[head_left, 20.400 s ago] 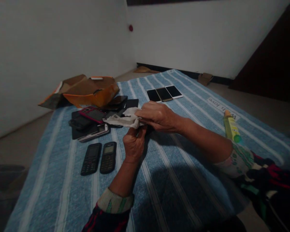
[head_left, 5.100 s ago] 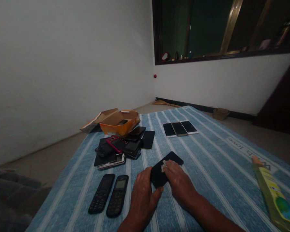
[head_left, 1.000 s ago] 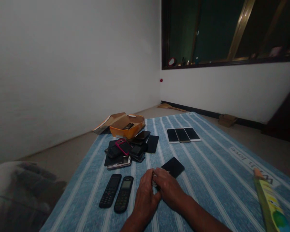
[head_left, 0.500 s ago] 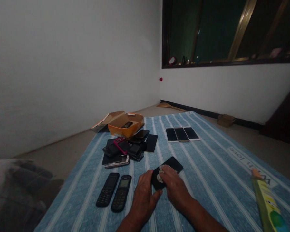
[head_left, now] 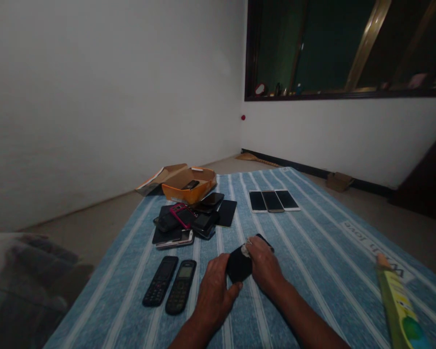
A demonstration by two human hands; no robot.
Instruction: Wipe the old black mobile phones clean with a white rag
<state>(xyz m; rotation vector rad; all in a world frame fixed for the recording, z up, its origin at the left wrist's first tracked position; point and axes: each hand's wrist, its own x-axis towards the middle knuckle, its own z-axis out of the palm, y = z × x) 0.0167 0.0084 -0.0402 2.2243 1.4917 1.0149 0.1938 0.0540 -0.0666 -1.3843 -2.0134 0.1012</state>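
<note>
A black smartphone point(head_left: 239, 265) lies slantwise on the striped cloth between my hands. My left hand point(head_left: 215, 286) grips its near left end, thumb at the lower edge and fingers at the upper side. Pinched in the fingers of my right hand point(head_left: 263, 264) is a crumpled whitish tissue point(head_left: 244, 250), pressed on the phone's dark face. That hand hides much of the phone's far half. Left of my left hand, two black keypad phones, one point(head_left: 160, 281) beside the other point(head_left: 180, 287), lie side by side.
Farther off lies a heap of mixed phones point(head_left: 183, 218), with an open orange box point(head_left: 189, 194) behind it. Three smartphones point(head_left: 273, 201) sit in a row at the back right. A yellow-green packet point(head_left: 399, 300) is at the right. Blue striped cloth point(head_left: 319, 271) covers the surface.
My right hand has slid with the tissue up and right along the smartphone, baring more of its near half. My left hand keeps its hold; the view has shifted slightly.
</note>
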